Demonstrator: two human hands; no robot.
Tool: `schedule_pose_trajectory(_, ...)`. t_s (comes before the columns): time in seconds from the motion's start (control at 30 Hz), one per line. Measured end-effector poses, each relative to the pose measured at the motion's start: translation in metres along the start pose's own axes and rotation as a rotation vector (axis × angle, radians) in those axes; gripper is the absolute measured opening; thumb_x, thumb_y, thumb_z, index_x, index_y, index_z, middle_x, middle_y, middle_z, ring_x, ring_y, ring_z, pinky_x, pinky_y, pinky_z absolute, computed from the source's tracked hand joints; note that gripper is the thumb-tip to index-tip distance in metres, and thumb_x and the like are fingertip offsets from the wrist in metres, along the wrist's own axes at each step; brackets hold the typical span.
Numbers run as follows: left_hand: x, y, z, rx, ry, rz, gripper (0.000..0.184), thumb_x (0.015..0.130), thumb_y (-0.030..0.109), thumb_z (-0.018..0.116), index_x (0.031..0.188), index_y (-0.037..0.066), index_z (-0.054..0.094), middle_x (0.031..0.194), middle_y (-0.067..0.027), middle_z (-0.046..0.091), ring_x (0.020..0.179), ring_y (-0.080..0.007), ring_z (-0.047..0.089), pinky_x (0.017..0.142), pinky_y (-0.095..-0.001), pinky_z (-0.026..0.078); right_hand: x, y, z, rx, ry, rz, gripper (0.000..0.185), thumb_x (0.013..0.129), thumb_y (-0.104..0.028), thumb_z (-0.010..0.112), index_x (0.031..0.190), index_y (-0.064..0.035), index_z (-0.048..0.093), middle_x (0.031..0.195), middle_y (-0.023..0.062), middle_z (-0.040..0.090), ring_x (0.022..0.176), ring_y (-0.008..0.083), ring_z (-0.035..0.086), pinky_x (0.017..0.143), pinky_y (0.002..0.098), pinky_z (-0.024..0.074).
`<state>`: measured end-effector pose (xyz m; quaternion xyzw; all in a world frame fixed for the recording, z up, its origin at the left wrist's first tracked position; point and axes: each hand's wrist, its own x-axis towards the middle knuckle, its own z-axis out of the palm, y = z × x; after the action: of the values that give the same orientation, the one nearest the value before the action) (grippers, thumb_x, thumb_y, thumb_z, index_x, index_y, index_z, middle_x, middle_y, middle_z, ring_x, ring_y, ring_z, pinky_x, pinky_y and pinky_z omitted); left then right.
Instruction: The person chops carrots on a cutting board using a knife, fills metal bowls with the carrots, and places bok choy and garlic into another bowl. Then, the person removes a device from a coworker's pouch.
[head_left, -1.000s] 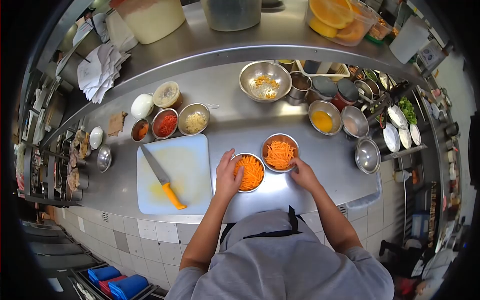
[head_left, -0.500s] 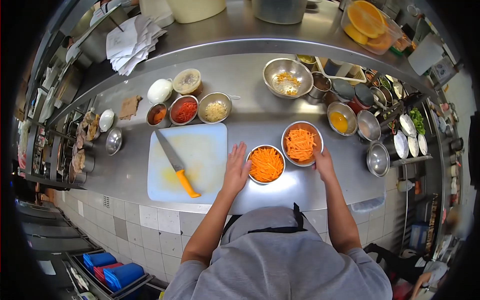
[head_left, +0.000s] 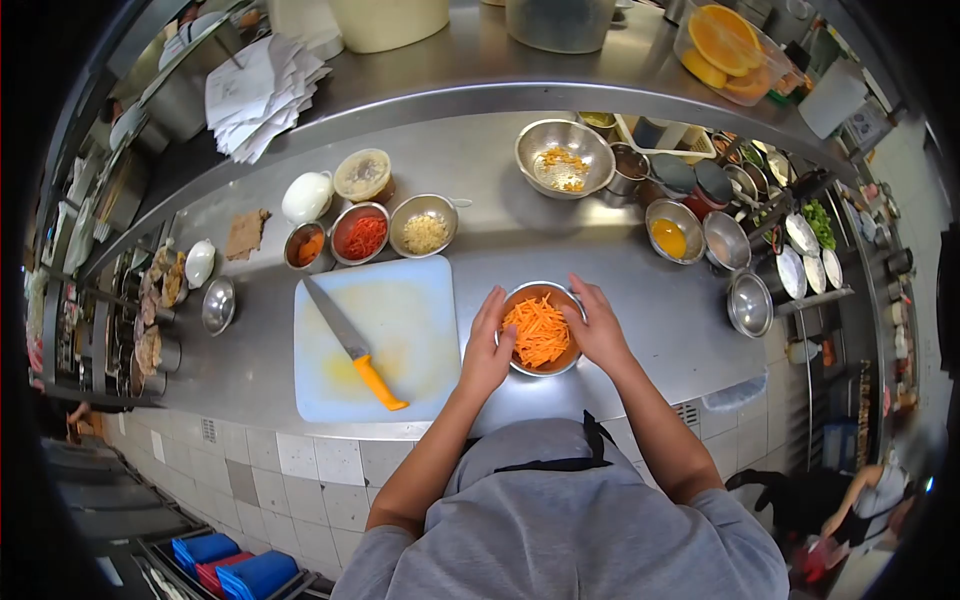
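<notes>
A metal bowl of orange carrot strips (head_left: 541, 331) sits on the steel counter near its front edge. My left hand (head_left: 486, 345) cups its left side, with the thumb at the rim. On the opposite side, my right hand (head_left: 597, 328) is curved around the rim. Only one carrot bowl shows; whether another is under it is hidden. Left of my hands, a knife with a yellow handle (head_left: 375, 383) lies on a white cutting board (head_left: 420, 310).
Behind the board stand bowls of red strips (head_left: 362, 236) and chopped pale pieces (head_left: 425, 233). A larger metal bowl (head_left: 565, 158) is at the back, a yolk-coloured bowl (head_left: 669, 237) to the right. An overhead shelf (head_left: 480, 80) crosses the top. Another person (head_left: 850, 505) is at lower right.
The right carrot bowl has moved left to where the other stood, and two separate bowls no longer show. My right hand has moved left with it. The view has shifted.
</notes>
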<state>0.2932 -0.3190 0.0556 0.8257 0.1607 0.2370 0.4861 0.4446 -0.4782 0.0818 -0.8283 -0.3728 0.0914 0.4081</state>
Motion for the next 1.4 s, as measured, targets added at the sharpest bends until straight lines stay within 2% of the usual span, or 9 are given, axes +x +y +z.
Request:
schedule_pose_trajectory(0.27, 0.012, -0.022, 0.011, -0.226, -0.084, -0.226, 0.050, 0.098, 0.004, 0.036, 0.148, 0.006, 0.040, 0.142, -0.0193, 0.052, 0.132, -0.0280, 0.049, 0.110, -0.0321, 0.035, 0.013, 0.034, 0.044, 0.321, 0.003, 0.217, 0.039, 0.099, -0.005, 0.049, 0.135, -0.0138, 0.057, 0.128, 0.0152, 0.063, 0.116, 0.0261, 0.062, 0.100, 0.0310, 0.0463)
schedule_pose_trajectory(0.4, 0.015, -0.033, 0.014, -0.292, -0.084, -0.204, 0.051, 0.098, 0.002, 0.035, 0.148, 0.007, 0.041, 0.142, -0.0191, 0.052, 0.131, -0.0274, 0.051, 0.110, -0.0319, 0.036, 0.012, 0.022, 0.046, 0.258, 0.068, 0.215, 0.039, 0.099, -0.009, 0.048, 0.136, -0.0193, 0.057, 0.124, 0.0202, 0.063, 0.110, 0.0334, 0.063, 0.095, 0.0356, 0.0487)
schedule_pose_trajectory(0.63, 0.022, -0.044, 0.011, -0.206, -0.126, -0.205, 0.052, 0.099, 0.005, 0.037, 0.149, 0.016, 0.042, 0.139, -0.0211, 0.055, 0.129, -0.0312, 0.053, 0.107, -0.0332, 0.039, 0.015, 0.041, 0.059, 0.360, 0.073, 0.255, 0.036, 0.102, -0.015, 0.047, 0.137, -0.0122, 0.056, 0.131, 0.0117, 0.063, 0.119, 0.0227, 0.060, 0.101, 0.0317, 0.0459)
schedule_pose_trajectory(0.67, 0.024, -0.026, 0.002, -0.216, -0.196, -0.256, 0.048, 0.102, 0.011, 0.037, 0.150, 0.006, 0.037, 0.149, -0.0185, 0.044, 0.140, -0.0272, 0.041, 0.114, -0.0318, 0.029, 0.016, 0.044, 0.054, 0.490, -0.007, 0.326, 0.039, 0.103, -0.021, 0.046, 0.141, -0.0122, 0.052, 0.135, 0.0116, 0.060, 0.122, 0.0220, 0.057, 0.103, 0.0325, 0.0447)
schedule_pose_trajectory(0.83, 0.013, -0.042, -0.009, -0.331, -0.104, -0.267, 0.062, 0.106, 0.042, 0.034, 0.155, 0.007, 0.022, 0.157, -0.0174, 0.031, 0.143, -0.0320, 0.033, 0.115, -0.0384, 0.029, -0.014, 0.026, 0.018, 1.074, 0.087, 0.686, 0.054, 0.105, -0.040, 0.040, 0.151, -0.0116, 0.035, 0.146, 0.0135, 0.043, 0.132, 0.0226, 0.044, 0.107, 0.0377, 0.0393)
schedule_pose_trajectory(0.87, 0.008, -0.045, -0.011, -0.464, -0.065, -0.346, 0.065, 0.105, 0.047, 0.031, 0.155, 0.007, 0.023, 0.158, -0.0167, 0.030, 0.143, -0.0342, 0.032, 0.114, -0.0419, 0.031, -0.024, 0.025, 0.015, 0.973, 0.122, 0.703, 0.046, 0.105, -0.031, 0.040, 0.145, -0.0084, 0.039, 0.130, 0.0133, 0.055, 0.115, 0.0210, 0.057, 0.099, 0.0357, 0.0470)
schedule_pose_trajectory(1.0, -0.026, -0.077, -0.010, -0.684, -0.005, -0.542, 0.069, 0.104, 0.055, 0.030, 0.152, 0.005, 0.032, 0.155, -0.0155, 0.034, 0.141, -0.0328, 0.035, 0.110, -0.0458, 0.036, -0.047, 0.035, 0.032, 0.738, -0.034, 0.737, 0.025, 0.101, -0.012, 0.043, 0.122, -0.0017, 0.052, 0.110, 0.0091, 0.062, 0.093, 0.0164, 0.063, 0.083, 0.0298, 0.0521)
schedule_pose_trajectory(1.1, -0.051, -0.082, 0.005, -0.733, -0.014, -0.634, 0.060, 0.106, 0.046, 0.033, 0.148, 0.004, 0.039, 0.147, -0.0137, 0.047, 0.137, -0.0279, 0.042, 0.105, -0.0426, 0.041, -0.046, 0.024, 0.042, 0.747, 0.043, 0.774, 0.028, 0.099, -0.011, 0.046, 0.123, -0.0006, 0.053, 0.110, 0.0092, 0.063, 0.093, 0.0157, 0.063, 0.085, 0.0301, 0.0522)
schedule_pose_trajectory(1.4, -0.070, -0.061, 0.021, -0.728, -0.038, -0.556, 0.058, 0.106, 0.045, 0.034, 0.145, 0.003, 0.042, 0.145, -0.0135, 0.047, 0.134, -0.0266, 0.045, 0.103, -0.0413, 0.045, -0.087, 0.033, 0.039, 0.803, -0.005, 0.815, 0.032, 0.096, -0.011, 0.051, 0.127, -0.0011, 0.056, 0.115, 0.0112, 0.066, 0.094, 0.0196, 0.068, 0.079, 0.0345, 0.0583)
